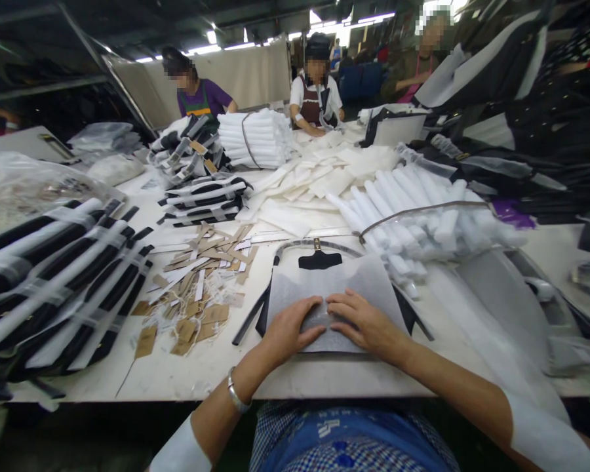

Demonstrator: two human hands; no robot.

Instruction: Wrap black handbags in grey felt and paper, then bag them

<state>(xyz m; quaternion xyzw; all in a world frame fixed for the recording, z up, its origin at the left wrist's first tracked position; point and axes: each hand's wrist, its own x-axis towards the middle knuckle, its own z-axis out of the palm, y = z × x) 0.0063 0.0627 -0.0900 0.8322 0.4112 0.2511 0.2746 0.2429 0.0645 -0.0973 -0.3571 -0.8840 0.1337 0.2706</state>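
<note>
A black handbag [319, 261] lies flat on the white table [275, 377] in front of me, covered by a sheet of grey-white tissue paper [339, 282]. Its handle curves over the far end. My left hand [290, 328] rests flat on the near part of the paper, fingers stretched out. Beside it my right hand [361, 321] also lies flat on the paper, fingertips almost meeting those of the left. Neither hand grips anything.
Brown paper tags with strings [196, 288] are scattered to the left. Wrapped black straps [59, 275] are piled at far left. Bundled white paper rolls [413, 210] lie to the right, loose white sheets [314, 177] behind. Three people work at the far end.
</note>
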